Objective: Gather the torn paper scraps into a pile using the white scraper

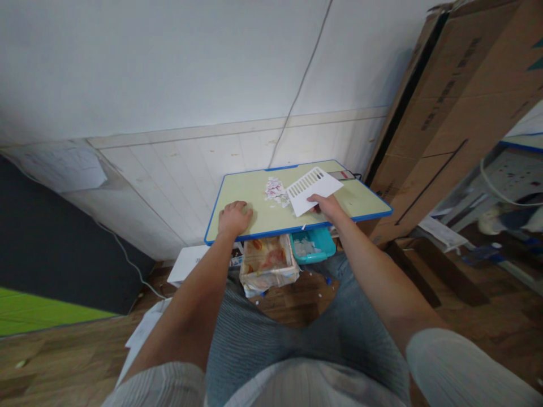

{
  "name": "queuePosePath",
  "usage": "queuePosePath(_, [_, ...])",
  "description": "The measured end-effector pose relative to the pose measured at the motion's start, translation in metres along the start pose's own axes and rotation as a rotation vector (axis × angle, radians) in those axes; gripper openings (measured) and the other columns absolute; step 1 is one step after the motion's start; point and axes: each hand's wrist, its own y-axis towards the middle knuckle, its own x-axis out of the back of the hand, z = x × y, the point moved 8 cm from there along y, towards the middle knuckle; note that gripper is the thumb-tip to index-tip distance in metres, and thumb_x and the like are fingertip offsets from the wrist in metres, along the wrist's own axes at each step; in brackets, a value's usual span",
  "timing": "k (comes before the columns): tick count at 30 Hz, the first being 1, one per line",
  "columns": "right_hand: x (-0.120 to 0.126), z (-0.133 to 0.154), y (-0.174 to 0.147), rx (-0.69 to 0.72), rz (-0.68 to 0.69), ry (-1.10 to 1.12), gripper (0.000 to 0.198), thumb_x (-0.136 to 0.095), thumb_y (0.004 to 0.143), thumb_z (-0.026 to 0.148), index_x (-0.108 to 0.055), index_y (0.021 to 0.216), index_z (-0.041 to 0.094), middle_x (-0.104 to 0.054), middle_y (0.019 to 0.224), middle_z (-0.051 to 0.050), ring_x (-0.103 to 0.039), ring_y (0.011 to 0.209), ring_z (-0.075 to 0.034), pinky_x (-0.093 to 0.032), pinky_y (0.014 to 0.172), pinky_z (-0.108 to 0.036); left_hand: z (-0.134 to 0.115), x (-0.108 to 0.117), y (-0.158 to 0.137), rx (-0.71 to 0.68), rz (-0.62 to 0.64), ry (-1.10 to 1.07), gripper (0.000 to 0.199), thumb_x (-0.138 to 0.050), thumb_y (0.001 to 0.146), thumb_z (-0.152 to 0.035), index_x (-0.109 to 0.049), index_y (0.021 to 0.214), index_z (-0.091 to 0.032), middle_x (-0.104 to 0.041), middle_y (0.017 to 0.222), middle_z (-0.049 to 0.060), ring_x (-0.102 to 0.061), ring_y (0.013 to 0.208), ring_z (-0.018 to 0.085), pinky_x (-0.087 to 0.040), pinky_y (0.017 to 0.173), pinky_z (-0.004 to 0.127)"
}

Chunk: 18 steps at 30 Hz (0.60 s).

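Note:
In my right hand [326,207] is a white card with a row of slots cut along one side [324,188], pinched at its near edge and tilted above the table. One slot looks dark; the others show the pale tabletop colour. My left hand [235,218] rests palm down on the left front part of the small yellow table with a blue rim [258,215], and nothing shows in it. Between the hands, a loose pile of small white and reddish paper bits [275,190] lies on the tabletop. A small white scrap [304,227] sits at the front edge.
Under the table edge are a plastic-lined bin [271,276] and a teal basket [314,257] holding white scraps. A flat grey device [343,175] lies at the back right. Tall cardboard [436,107] stands on the right; a white box [186,264] is at lower left.

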Motion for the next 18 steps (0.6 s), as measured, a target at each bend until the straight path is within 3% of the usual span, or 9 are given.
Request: queuePosePath(18, [-0.0012, 0.0033, 0.0031, 0.017, -0.039, -0.045, 0.045, -0.081, 0.113, 0.045, -0.073, 0.15, 0.02, -0.075, 0.15, -0.014, -0.078, 0.127, -0.031, -0.07, 0.106, -0.054, -0.0008, 0.0007, -0.0007, 0.004, -0.002, -0.007, 0.05, -0.052, 0.117, -0.043, -0.073, 0.158, -0.022, -0.071, 0.167, 0.016, -0.062, 0.158, 0.037, -0.049, 0.133, 0.053])
